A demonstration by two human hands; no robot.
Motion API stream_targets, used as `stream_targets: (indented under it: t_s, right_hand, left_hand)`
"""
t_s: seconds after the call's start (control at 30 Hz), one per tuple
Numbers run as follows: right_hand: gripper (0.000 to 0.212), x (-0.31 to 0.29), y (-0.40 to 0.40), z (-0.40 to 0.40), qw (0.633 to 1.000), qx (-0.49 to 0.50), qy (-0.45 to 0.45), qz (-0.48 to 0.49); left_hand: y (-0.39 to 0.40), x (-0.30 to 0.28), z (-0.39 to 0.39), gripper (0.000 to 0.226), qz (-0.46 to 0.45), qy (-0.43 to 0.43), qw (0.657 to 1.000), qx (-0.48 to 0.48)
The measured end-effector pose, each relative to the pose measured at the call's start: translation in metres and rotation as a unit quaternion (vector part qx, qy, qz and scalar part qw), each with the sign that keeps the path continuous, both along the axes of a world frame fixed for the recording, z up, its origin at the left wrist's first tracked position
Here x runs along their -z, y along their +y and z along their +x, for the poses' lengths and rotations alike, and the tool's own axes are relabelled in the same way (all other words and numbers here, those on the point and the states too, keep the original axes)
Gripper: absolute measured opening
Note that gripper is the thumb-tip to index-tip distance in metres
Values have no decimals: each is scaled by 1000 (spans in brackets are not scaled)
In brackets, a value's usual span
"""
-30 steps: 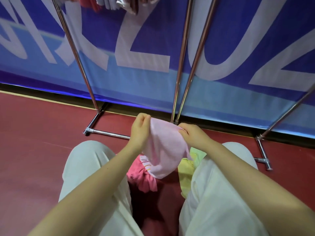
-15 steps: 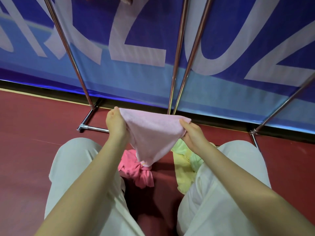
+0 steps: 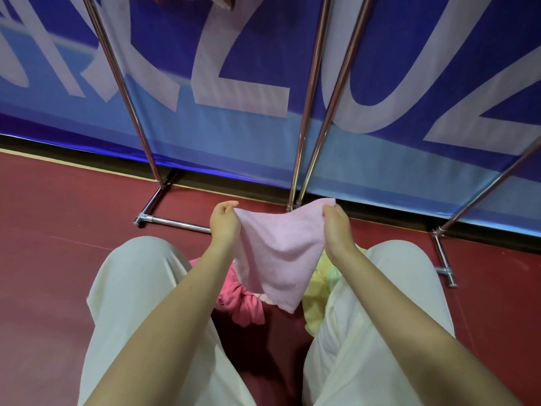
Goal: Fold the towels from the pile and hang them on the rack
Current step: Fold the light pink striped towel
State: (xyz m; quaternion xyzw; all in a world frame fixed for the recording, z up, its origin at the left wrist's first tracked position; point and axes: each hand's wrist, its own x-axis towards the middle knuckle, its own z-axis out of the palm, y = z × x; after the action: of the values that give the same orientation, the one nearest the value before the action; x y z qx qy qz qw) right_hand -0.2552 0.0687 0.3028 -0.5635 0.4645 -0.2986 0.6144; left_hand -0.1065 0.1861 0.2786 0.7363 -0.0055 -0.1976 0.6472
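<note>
Pink towel is held up between the two hands, its top edge stretched roughly level from one to the other, so its long axis runs side to side across the body while the rest hangs down to a point below and between the wrists. The left hand pinches one upper corner with curled fingers; the right hand pinches the opposite corner in the same way, and both hands are seen at about the same height and equally near the cloth. Beneath the hands, between the knees in pale trousers, the remaining pile is seen on the red floor: a darker pink towel under the left wrist and a yellow-green towel under the right. Beyond the fingertips the chrome rack rises, its uprights straight ahead and its bar out of view above. It is judged that a fold would be made by bringing one hand across to the other along that level edge, neither hand being favoured, before the towel is lifted forward and upward.
</note>
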Motion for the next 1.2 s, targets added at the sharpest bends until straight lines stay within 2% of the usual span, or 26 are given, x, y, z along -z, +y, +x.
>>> stream_targets:
  t_s: [0.07,0.23,0.27,0.4,0.53,0.63,0.73,0.93,1.1,1.2]
  right_hand:
    - [14,-2,-2,0,999,1,-41,-20]
    - [33,-10,1,4,992,2,-124,-26]
    - [38,-10,2,6,992,-11,-123,-24]
    - [21,-14,12,9,990,-90,-87,-61]
    - [15,-11,16,11,977,-138,-17,-159]
    - [3,-9,18,13,978,-137,7,-156]
    - [10,-9,20,13,979,-150,4,-140]
    - [8,-7,20,11,982,-132,-9,-132]
    - [6,-7,22,10,985,-126,-16,-118]
    - [5,-7,22,9,986,-115,-12,-117]
  left_hand:
    - [1,2,3,32,2,8,1000,-12]
    - [9,-2,9,25,-15,35,998,-46]
    - [9,-3,10,24,-20,43,998,-47]
    - [9,-2,7,32,-10,52,999,-9]
    - [3,-3,-10,28,-21,-17,999,35]
    - [-4,-9,-32,29,-61,-47,990,114]
    - [-6,-15,-47,31,-98,-32,980,172]
    - [-7,-18,-57,29,-130,9,980,153]
    - [-7,-18,-62,17,-110,-20,981,156]
    - [-6,-20,-64,19,-112,-36,980,163]
